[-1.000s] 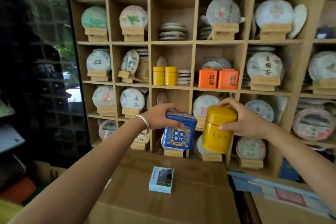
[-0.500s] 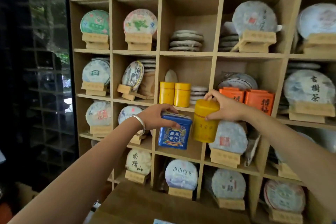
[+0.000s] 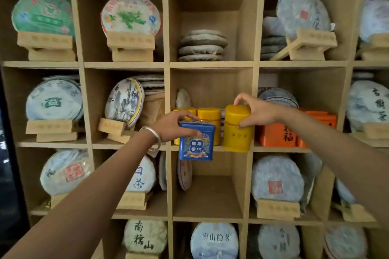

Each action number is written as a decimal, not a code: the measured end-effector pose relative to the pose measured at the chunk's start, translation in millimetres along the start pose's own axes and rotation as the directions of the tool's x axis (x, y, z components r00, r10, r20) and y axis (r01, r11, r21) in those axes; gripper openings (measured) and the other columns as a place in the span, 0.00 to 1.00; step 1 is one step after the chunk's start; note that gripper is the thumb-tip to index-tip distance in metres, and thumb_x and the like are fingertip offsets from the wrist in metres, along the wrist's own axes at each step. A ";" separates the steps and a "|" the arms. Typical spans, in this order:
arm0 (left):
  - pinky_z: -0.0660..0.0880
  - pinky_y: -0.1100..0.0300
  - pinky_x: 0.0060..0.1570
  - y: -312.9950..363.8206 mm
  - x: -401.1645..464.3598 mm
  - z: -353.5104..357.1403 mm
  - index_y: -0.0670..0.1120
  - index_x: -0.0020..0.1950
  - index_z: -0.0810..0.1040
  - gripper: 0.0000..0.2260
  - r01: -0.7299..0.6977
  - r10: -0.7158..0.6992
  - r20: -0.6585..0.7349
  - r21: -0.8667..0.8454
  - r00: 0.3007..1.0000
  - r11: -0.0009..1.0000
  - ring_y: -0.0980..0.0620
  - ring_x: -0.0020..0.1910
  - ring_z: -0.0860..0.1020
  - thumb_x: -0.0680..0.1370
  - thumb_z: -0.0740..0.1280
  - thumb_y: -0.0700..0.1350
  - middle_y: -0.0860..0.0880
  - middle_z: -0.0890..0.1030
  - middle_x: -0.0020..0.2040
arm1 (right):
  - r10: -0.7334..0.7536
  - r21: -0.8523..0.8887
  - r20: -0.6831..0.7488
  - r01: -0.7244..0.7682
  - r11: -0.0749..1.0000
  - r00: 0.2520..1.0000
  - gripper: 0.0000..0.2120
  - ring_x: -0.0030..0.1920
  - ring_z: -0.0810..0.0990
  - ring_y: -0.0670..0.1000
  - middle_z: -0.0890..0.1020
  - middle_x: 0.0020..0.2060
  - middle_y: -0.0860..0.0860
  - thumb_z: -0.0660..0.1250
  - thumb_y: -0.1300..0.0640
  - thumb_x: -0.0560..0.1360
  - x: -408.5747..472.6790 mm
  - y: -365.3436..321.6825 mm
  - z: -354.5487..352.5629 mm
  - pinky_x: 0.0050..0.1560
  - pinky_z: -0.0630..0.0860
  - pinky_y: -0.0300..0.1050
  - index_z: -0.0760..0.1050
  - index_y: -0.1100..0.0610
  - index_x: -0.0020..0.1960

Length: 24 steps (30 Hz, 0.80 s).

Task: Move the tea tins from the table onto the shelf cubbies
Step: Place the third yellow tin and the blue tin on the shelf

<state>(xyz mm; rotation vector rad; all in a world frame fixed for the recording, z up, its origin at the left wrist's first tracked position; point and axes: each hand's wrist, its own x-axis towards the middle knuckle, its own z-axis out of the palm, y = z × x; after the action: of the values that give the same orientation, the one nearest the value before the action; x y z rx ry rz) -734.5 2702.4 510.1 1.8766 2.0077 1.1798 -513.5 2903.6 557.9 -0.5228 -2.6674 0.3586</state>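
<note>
Holding a tin in each hand, I had both raised to the middle cubby (image 3: pixel 212 90) of the pale wooden shelf, the one where two small yellow round tins (image 3: pixel 208 118) already stood side by side. My left hand (image 3: pixel 174 127) was curled over the lid of the square blue metal tea tin with the white label (image 3: pixel 196 141), fingers across the top and thumb on its front edge. That tin hung just in front of the cubby's floor board, its base lower than the board and not yet inside. My right hand (image 3: pixel 257 111) gripped the tall yellow rounded tea tin (image 3: pixel 237 129) around its lid, fingers over the top and thumb on the near side. Its base sat at the front lip of the same cubby, right of the two small yellow tins, though I could not tell whether it was resting there.

To do this well, I judged the yellow tin should slide straight back, upright, beside the small tins and clear of the cubby's right wall. The blue tin needed lifting above the board first, since pushing forward at that height would knock its face against the edge. Room looked tight in that cubby, so nudging the standing tins was the risk. The orange square tins (image 3: pixel 280 134) filled the cubby to the right.
</note>
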 end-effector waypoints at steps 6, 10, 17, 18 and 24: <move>0.81 0.55 0.45 -27.1 25.7 -9.6 0.53 0.59 0.76 0.20 -0.040 0.040 0.008 -0.053 0.999 0.998 0.53 0.46 0.83 0.69 0.75 0.50 0.49 0.82 0.51 | 0.020 -0.162 0.024 -0.016 0.987 1.000 0.32 0.52 0.74 0.53 0.71 0.55 0.53 0.77 0.49 0.65 28.1 -3.1 7.9 0.46 0.78 0.51 0.61 0.45 0.60; 0.81 0.61 0.42 -29.1 35.5 -12.4 0.55 0.59 0.76 0.19 -0.052 0.053 0.009 -0.090 0.999 0.995 0.54 0.46 0.83 0.69 0.75 0.50 0.50 0.81 0.52 | 0.065 -0.187 0.043 -0.056 0.981 0.997 0.33 0.52 0.72 0.54 0.68 0.57 0.53 0.76 0.49 0.67 36.9 0.4 14.9 0.39 0.72 0.43 0.58 0.45 0.61; 0.78 0.67 0.37 -28.0 44.8 -1.7 0.56 0.56 0.76 0.16 -0.078 0.084 0.056 -0.112 0.995 0.991 0.59 0.45 0.83 0.70 0.74 0.49 0.52 0.81 0.50 | 0.103 -0.252 0.081 -0.080 0.964 0.991 0.34 0.49 0.72 0.51 0.68 0.55 0.52 0.76 0.46 0.65 46.8 -0.2 22.7 0.37 0.70 0.44 0.56 0.46 0.59; 0.78 0.67 0.37 -26.6 45.8 2.0 0.56 0.56 0.76 0.16 -0.081 0.089 0.062 -0.126 0.994 0.989 0.59 0.46 0.83 0.70 0.74 0.49 0.52 0.82 0.50 | 0.106 -0.270 0.081 -0.081 0.959 0.991 0.34 0.49 0.72 0.51 0.69 0.54 0.52 0.76 0.46 0.65 47.4 -0.6 22.5 0.37 0.71 0.44 0.57 0.47 0.59; 0.80 0.61 0.43 -24.3 48.8 23.0 0.52 0.58 0.76 0.18 -0.084 0.099 0.083 -0.163 0.992 0.983 0.55 0.48 0.83 0.70 0.75 0.48 0.50 0.82 0.51 | 0.083 -0.509 0.030 -0.056 0.859 0.996 0.39 0.52 0.72 0.55 0.74 0.56 0.57 0.75 0.41 0.65 54.4 -3.3 26.4 0.45 0.72 0.48 0.59 0.54 0.66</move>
<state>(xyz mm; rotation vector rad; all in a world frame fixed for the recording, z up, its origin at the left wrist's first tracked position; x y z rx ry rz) -749.8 2758.4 498.5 1.9240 1.7425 1.2149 -572.1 2918.3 553.5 -0.7729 -2.7899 -0.3382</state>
